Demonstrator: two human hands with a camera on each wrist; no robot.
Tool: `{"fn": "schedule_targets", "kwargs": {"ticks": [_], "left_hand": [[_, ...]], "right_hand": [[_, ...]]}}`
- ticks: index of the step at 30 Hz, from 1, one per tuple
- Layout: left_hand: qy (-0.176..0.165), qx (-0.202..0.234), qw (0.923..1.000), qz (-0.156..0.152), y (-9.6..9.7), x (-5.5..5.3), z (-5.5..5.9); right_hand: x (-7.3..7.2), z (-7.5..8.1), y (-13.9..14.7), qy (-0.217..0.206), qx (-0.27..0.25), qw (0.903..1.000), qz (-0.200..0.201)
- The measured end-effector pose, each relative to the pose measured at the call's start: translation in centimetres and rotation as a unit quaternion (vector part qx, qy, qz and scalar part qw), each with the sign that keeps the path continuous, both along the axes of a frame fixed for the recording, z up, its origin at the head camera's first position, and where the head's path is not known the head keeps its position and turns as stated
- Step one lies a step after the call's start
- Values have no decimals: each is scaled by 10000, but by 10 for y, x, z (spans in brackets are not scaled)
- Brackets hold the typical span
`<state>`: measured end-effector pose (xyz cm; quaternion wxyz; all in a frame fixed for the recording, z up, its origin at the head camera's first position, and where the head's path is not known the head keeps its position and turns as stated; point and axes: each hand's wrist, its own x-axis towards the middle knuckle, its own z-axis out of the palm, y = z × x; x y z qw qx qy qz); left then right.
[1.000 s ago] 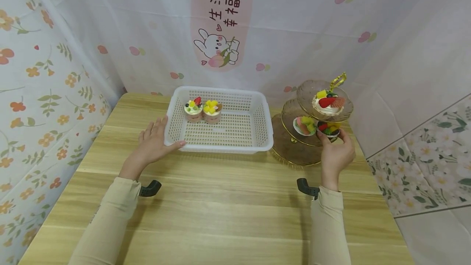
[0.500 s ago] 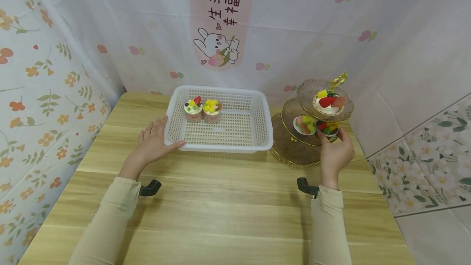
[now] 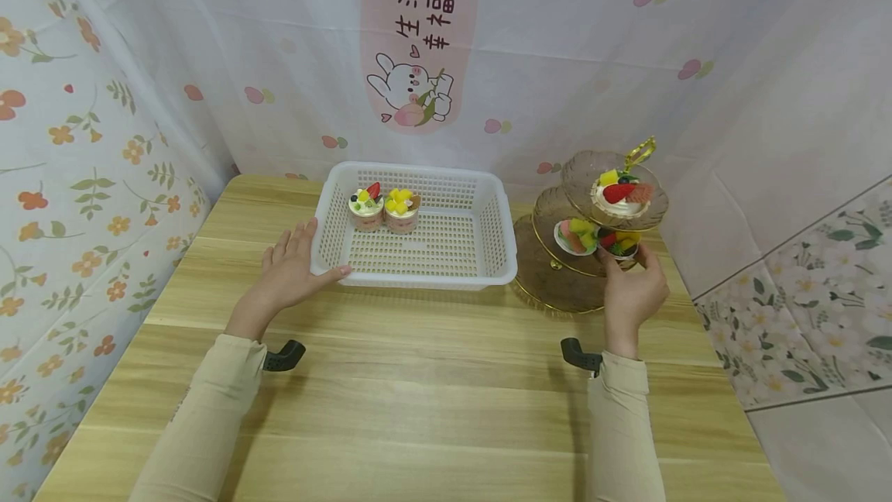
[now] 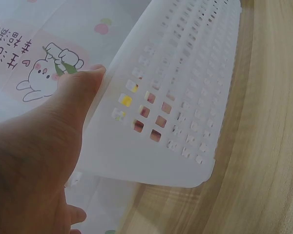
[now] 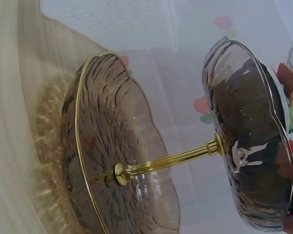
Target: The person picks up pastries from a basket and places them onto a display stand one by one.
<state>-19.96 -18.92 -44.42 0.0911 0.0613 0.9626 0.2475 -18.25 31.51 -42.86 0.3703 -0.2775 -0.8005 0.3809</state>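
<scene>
My left hand point(image 3: 289, 273) rests against the near left corner of a white plastic basket point(image 3: 498, 279), fingers spread and thumb along the rim. Two dessert cups sit inside: one with a strawberry slice point(image 3: 366, 209), one with yellow fruit cubes point(image 3: 402, 212). On the middle tier of a tiered cake stand point(image 3: 557, 297), my right hand point(image 3: 636, 297) holds a small fruit tart point(image 3: 620, 242) between thumb and fingers. Beside it lies another tart point(image 3: 576, 237) with green and pink fruit. A larger cream tart point(image 3: 620, 196) is on the top tier.
The wooden table point(image 3: 418, 393) runs up to a printed curtain point(image 3: 279, 45) behind and cloth walls at both sides. The stand's gold handle point(image 3: 641, 152) rises above the top tier. Close to the basket's right end is the stand's wide bottom tier point(image 5: 117, 122).
My right hand and the tart in it have shifted very slightly left. The left hand and the basket have stayed in place.
</scene>
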Motion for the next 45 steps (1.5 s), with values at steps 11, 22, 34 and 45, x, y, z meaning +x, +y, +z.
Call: {"fn": "schedule_targets", "kwargs": {"ticks": [11, 22, 34, 45], "left_hand": [[4, 70, 10000, 9, 0, 0, 1], [20, 113, 9999, -9, 1, 1, -2], [62, 133, 9999, -10, 0, 1, 1], [6, 123, 9999, -25, -1, 0, 1]], "right_hand": [[7, 5, 3, -78, -189, 9998, -24], [43, 25, -23, 1039, -237, 9932, 471], [15, 48, -116, 838, -1979, 9099, 3548], [-89, 66, -179, -607, -2520, 8391, 4783]]}}
